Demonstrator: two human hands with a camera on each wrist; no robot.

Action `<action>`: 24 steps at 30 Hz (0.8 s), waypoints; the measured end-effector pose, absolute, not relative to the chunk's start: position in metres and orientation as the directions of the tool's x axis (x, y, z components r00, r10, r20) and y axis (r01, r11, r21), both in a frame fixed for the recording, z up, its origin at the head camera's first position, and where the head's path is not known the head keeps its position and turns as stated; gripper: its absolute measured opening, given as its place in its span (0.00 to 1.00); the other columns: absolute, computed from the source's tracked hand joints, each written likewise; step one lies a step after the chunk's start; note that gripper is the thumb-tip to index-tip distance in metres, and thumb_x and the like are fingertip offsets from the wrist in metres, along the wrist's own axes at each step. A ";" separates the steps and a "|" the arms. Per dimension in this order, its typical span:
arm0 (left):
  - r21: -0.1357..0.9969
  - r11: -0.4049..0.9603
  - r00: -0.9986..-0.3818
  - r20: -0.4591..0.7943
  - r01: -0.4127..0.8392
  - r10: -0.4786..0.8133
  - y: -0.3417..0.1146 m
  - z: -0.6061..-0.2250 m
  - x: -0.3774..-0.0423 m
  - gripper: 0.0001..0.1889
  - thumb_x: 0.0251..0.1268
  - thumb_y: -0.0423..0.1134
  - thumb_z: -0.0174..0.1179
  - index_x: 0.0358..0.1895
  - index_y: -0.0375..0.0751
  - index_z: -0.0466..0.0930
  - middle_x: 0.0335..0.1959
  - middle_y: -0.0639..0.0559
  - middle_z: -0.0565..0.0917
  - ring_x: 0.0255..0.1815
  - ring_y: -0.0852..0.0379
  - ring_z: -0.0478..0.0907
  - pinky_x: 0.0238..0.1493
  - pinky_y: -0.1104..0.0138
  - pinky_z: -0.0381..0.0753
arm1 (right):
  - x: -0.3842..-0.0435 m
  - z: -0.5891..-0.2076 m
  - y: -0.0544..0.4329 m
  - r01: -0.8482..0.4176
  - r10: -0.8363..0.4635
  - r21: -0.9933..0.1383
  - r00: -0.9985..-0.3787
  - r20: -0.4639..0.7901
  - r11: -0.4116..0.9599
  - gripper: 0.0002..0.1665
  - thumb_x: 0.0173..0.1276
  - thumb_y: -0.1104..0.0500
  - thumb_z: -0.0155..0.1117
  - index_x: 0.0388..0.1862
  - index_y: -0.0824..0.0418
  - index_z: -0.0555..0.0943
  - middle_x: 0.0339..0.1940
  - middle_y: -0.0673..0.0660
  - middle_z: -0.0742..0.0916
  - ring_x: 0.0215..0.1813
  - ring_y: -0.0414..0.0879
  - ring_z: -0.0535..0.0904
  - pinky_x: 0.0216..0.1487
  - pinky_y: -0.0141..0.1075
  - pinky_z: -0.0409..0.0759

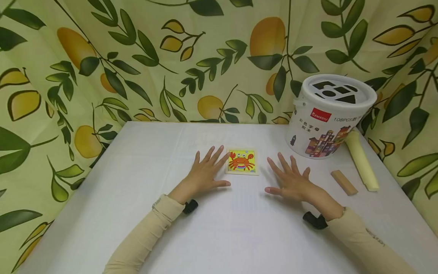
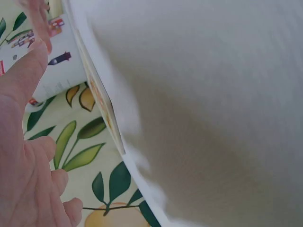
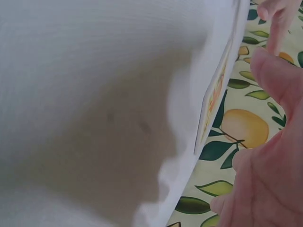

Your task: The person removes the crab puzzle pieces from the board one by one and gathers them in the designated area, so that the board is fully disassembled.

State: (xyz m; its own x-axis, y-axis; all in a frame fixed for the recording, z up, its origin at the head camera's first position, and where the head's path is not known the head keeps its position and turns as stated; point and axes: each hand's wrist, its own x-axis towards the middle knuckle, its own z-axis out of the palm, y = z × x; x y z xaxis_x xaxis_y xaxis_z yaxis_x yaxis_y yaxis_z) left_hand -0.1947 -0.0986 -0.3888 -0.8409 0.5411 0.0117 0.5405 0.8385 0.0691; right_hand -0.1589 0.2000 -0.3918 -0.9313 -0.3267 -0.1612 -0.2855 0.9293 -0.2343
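A small square crab picture puzzle (image 1: 242,163), yellow with a red crab, lies flat on the white table between the two hands. My left hand (image 1: 206,171) is on its left side with fingers spread, the index fingertip overlapping the puzzle's edge in the head view. On the other side my right hand (image 1: 291,179) spreads its fingers too, a short gap from the puzzle. Neither palm holds anything. Both wrist views show the puzzle (image 2: 102,101) edge-on, with the hands' shadows on the tabletop.
At the back right stands a white lidded bucket (image 1: 328,118) with shaped holes in its top. Beside it lie a pale yellow roll (image 1: 362,161) and a brown wooden block (image 1: 343,182). A fruit-patterned curtain (image 1: 208,68) hangs along the table's back and sides.
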 end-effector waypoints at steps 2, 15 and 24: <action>0.075 0.843 -0.846 0.009 0.533 0.534 -0.100 -0.391 -0.193 0.49 0.51 0.73 0.50 0.73 0.59 0.40 0.76 0.55 0.37 0.76 0.47 0.35 0.65 0.36 0.39 | -0.158 -0.393 0.199 -0.289 -0.329 -0.231 -0.930 -0.164 0.929 0.57 0.54 0.25 0.51 0.75 0.46 0.41 0.75 0.64 0.41 0.70 0.76 0.35 0.48 0.80 0.34; 0.132 0.851 -0.838 -0.152 0.507 0.523 -0.107 -0.393 -0.203 0.40 0.61 0.62 0.51 0.73 0.60 0.43 0.75 0.48 0.45 0.75 0.44 0.40 0.66 0.41 0.50 | -0.188 -0.388 0.183 -0.334 -0.371 -0.258 -0.922 -0.110 0.907 0.43 0.66 0.35 0.48 0.72 0.57 0.54 0.69 0.70 0.61 0.69 0.70 0.55 0.53 0.70 0.60; 0.255 0.803 -0.760 -0.264 0.539 0.594 -0.101 -0.387 -0.227 0.32 0.67 0.54 0.48 0.72 0.62 0.48 0.75 0.46 0.44 0.75 0.44 0.41 0.67 0.44 0.53 | -0.252 -0.389 0.143 -0.404 -0.443 -0.416 -0.896 0.003 0.815 0.28 0.67 0.57 0.58 0.65 0.58 0.63 0.43 0.62 0.73 0.43 0.52 0.67 0.41 0.42 0.71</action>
